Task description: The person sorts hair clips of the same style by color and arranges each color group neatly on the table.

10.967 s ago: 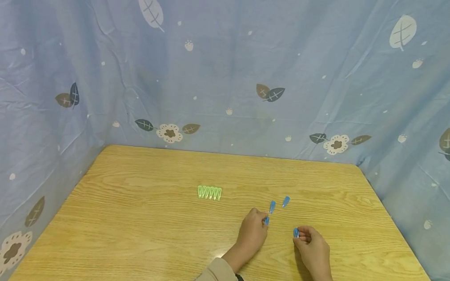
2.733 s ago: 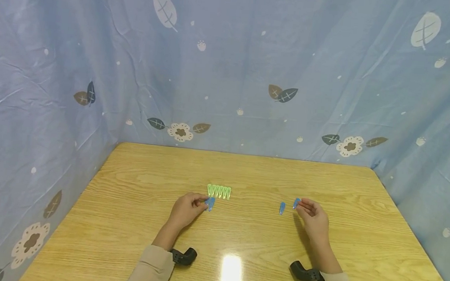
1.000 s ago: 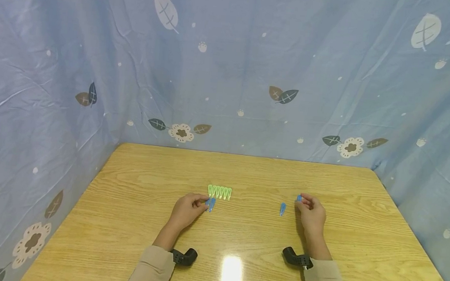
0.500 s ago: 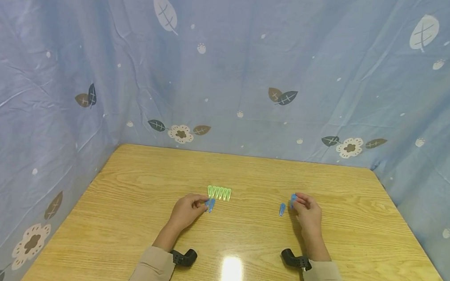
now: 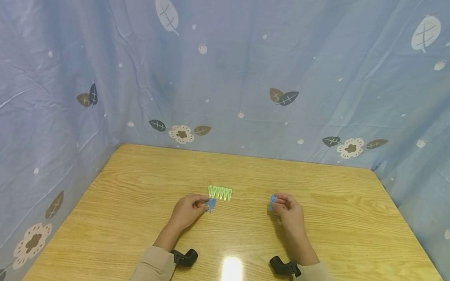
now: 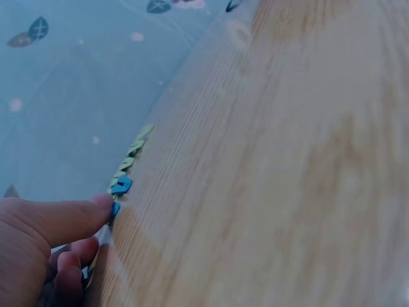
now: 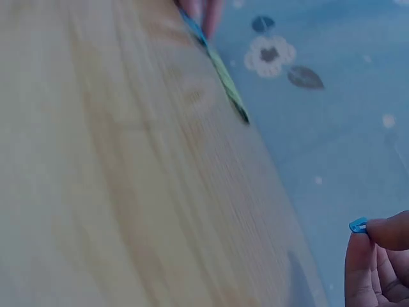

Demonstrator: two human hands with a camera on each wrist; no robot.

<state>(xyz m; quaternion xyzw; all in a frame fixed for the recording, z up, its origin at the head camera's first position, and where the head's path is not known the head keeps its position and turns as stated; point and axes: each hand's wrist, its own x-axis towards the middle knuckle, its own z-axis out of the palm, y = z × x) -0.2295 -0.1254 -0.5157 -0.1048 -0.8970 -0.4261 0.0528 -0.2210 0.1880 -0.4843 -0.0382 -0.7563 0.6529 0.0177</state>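
Note:
Green snap hair clips (image 5: 222, 192) lie side by side in a row on the wooden table (image 5: 158, 170). Just below the row's left end, two blue snap hair clips (image 5: 213, 204) lie close together. My left hand (image 5: 187, 209) pinches the left one of these between thumb and finger, its fingertips covering much of it; the left wrist view also shows this blue clip (image 6: 115, 210). To the right, my right hand (image 5: 292, 213) holds up another blue hair clip (image 7: 359, 225) between thumb and index finger. A sliver of blue shows under that hand, the rest of that piece hidden.
Black wrist camera mounts (image 5: 185, 257) sit on both wrists. A blue patterned curtain (image 5: 248, 62) hangs behind the table and along both sides. A bright light reflection (image 5: 231, 277) lies on the front of the tabletop.
My right hand picked up the farther-right blue clip and has carried it left, over the spot where the other loose blue clip lay. My left hand has stayed at the blue clips since 2.7 s ago.

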